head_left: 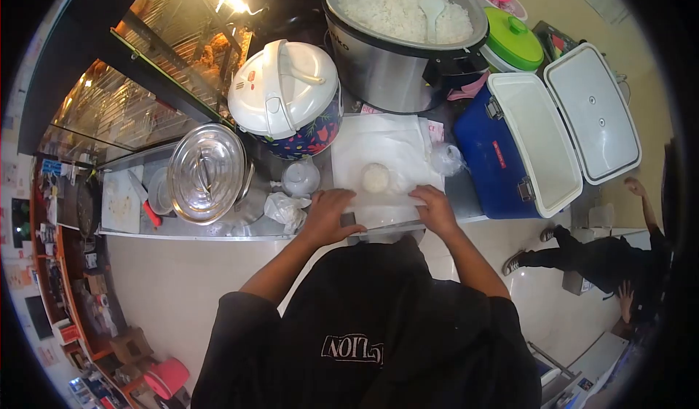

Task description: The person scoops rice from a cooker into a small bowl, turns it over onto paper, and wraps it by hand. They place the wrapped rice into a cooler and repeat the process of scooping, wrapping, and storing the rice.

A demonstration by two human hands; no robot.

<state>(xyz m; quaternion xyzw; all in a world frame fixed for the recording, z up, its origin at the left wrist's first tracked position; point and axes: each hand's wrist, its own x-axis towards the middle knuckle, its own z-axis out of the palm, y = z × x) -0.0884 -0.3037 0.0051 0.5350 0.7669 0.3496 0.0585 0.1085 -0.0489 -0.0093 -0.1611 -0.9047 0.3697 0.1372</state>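
A rounded mound of white rice (pixel 376 178) sits on white wrapping paper (pixel 378 136) spread on the counter in front of me. My left hand (pixel 329 216) has its fingers on the paper's near left edge, thumb pointing right. At the near right edge, my right hand (pixel 437 209) pinches the paper. Between them the near flap is lifted a little, just short of the rice. Left of the paper are a small tied plastic bag (pixel 301 178) and a crumpled white bag (pixel 286 211). Another clear bag (pixel 445 160) lies to its right.
A big cooker full of rice (pixel 408 9) with a paddle (pixel 432 16) stands behind. Around it are a white-lidded flowered rice cooker (pixel 284 96), a lidded steel pot (pixel 207 174) and an open blue cooler (pixel 495 154). A knife (pixel 144 199) lies left. Another person (pixel 611 263) is at right.
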